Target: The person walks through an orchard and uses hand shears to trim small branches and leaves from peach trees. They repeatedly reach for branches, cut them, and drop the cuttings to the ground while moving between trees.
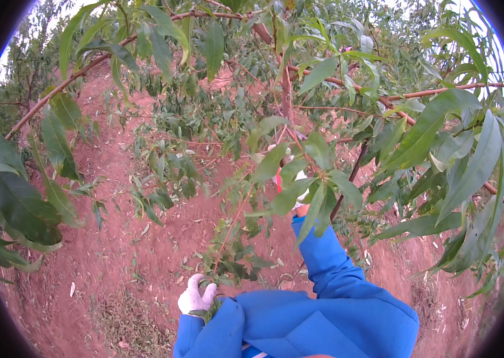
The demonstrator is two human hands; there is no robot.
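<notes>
My left hand (197, 296), in a white knit glove, is low in the view, its thumb and a finger curved with a gap between them. Green leaves lie against its wrist, and a leafy shoot (232, 228) with a thin reddish stem ends just beside its fingertips. My right hand (299, 185), also in a white glove, is raised among the branches and partly hidden by leaves. A red handle (278, 180) of a tool shows at that hand; the tool's kind and the fingers' closure are hidden. Both arms wear blue sleeves.
A long branch (73, 83) arches across the upper left, and another branch (392, 105) crosses on the right with large leaves close to the view. The tree's upright stem (286, 91) stands behind my right hand. Reddish soil (95, 264) bears fallen leaves and dry clippings.
</notes>
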